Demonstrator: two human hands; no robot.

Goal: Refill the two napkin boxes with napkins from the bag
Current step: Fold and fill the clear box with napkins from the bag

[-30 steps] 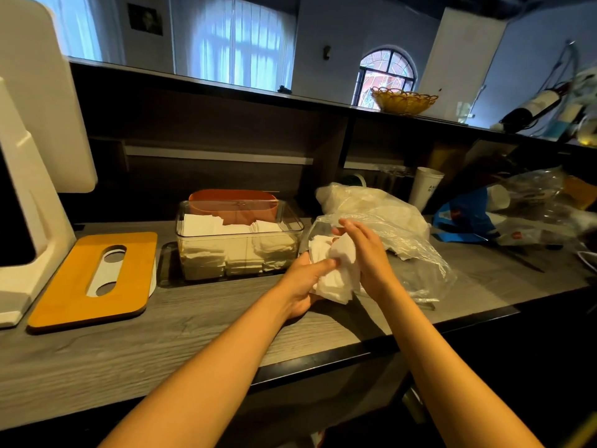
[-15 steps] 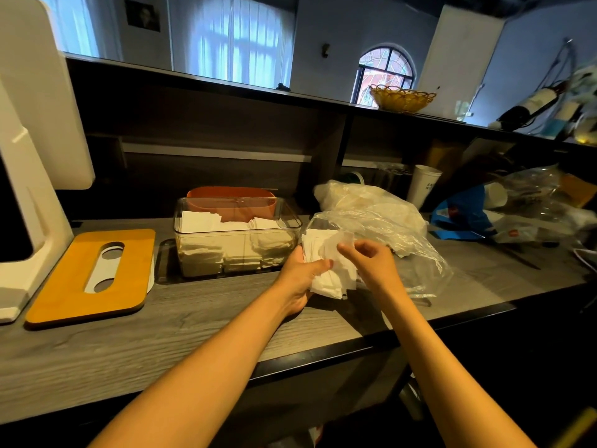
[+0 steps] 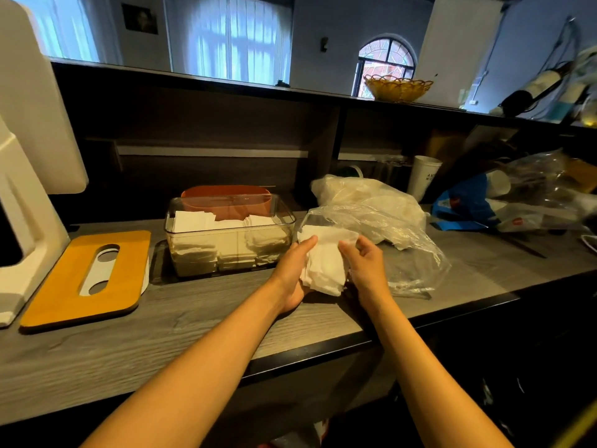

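- One clear napkin box (image 3: 230, 236) on the bench (image 3: 129, 334) already holds several stacks of white napkins, reaching most of the way up its walls, so I'd judge it largely filled though maybe not topped off
- Second box, an orange one (image 3: 226, 198), stands right behind the clear one on the far side; from where I stand I can't tell what is inside it, so that one seems the part left to do
- Lid with an orange top and a slot (image 3: 84, 276) lies flat on the bench to the left of the clear box, not yet put back
- Left hand (image 3: 295, 270) cups a wad of napkins (image 3: 326, 263) from the left and beneath, thumb laid over the top edge
- Right hand (image 3: 365, 263) is at the wad's right edge, fingers loosely curled against it, whether pinching I can't tell
- Wad hangs just right of the clear box, near its end wall, and in front of the plastic bag (image 3: 381, 221), which lies crumpled, its mouth toward the hands
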